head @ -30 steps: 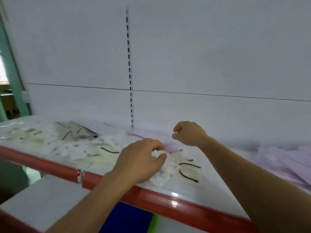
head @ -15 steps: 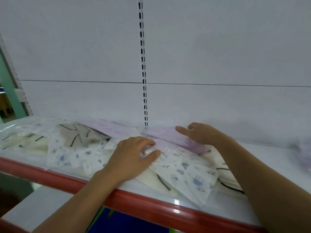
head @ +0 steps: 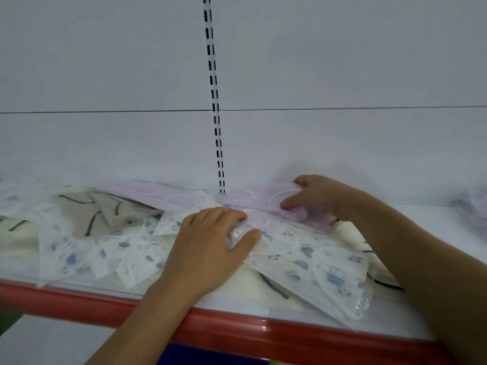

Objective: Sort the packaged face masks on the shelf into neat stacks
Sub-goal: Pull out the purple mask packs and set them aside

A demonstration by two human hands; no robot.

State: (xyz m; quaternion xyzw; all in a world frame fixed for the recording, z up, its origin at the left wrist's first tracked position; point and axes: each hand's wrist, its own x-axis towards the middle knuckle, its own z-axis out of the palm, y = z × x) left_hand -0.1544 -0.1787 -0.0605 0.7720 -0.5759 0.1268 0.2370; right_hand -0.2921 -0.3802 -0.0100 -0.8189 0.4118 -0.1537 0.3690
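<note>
Packaged face masks lie in a loose heap on the white shelf. Lilac mask packs sit at the back by the wall. White packs with blue prints spread across the front, and beige packs with dark straps lie to the left. My left hand presses flat on the pile's middle, its fingertips on a clear wrapper at the lilac packs' edge. My right hand grips the right end of a lilac pack, thumb under and fingers over.
A red strip runs along the shelf's front edge. A slotted upright climbs the white back panel behind the heap. More lilac packs lie blurred at the far right, with bare shelf between them and the heap.
The view moved closer to the heap. My right hand went from lying flat on the lilac packs to gripping one at its end. My left hand stayed pressed on the pile.
</note>
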